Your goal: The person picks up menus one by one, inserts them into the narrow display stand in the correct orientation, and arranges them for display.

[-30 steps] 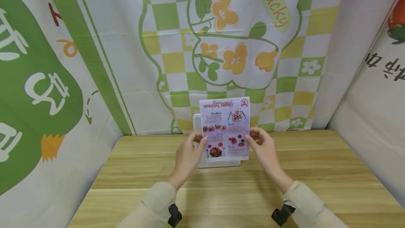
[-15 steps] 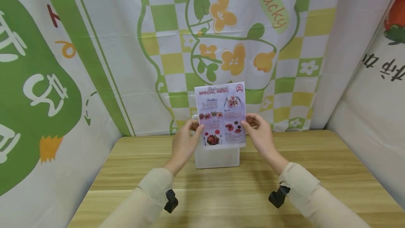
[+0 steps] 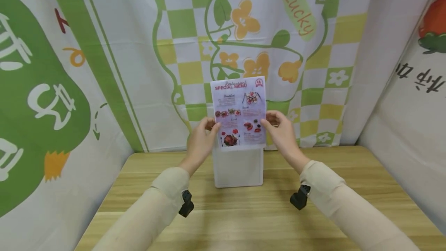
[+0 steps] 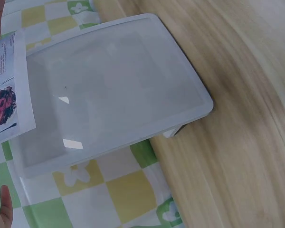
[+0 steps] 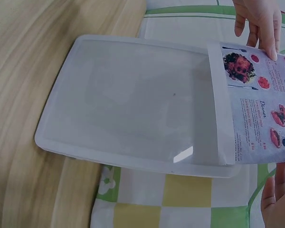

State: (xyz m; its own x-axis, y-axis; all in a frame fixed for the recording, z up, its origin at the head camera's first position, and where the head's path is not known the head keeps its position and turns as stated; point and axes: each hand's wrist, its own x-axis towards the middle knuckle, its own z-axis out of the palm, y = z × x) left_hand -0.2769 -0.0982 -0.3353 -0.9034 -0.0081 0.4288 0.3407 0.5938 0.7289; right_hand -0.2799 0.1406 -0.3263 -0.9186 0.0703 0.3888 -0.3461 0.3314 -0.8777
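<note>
A printed restaurant menu sheet (image 3: 240, 113) is held upright between both hands in the head view. My left hand (image 3: 202, 140) pinches its left edge, thumb on the printed side, and my right hand (image 3: 281, 136) pinches the right edge the same way. Behind the sheet stands a white-framed panel (image 3: 238, 167) with a plain pale face; its upper part is hidden by the menu. Up close in the left wrist view, the panel (image 4: 114, 80) has rounded corners and a glossy surface. The menu's lower edge (image 5: 223, 109) overlaps the panel's upper end in the right wrist view.
The panel stands near the back of a wooden table (image 3: 244, 220). Directly behind is a green and yellow checked curtain (image 3: 188, 73) with flowers. Printed fabric walls (image 3: 115, 127) flank both sides. Each wrist wears a small black camera (image 3: 186, 203).
Both hands have lifted the menu upward and slightly left, bringing it higher against the panel. More of the panel's lower face now shows beneath it. The panel stays in place.
</note>
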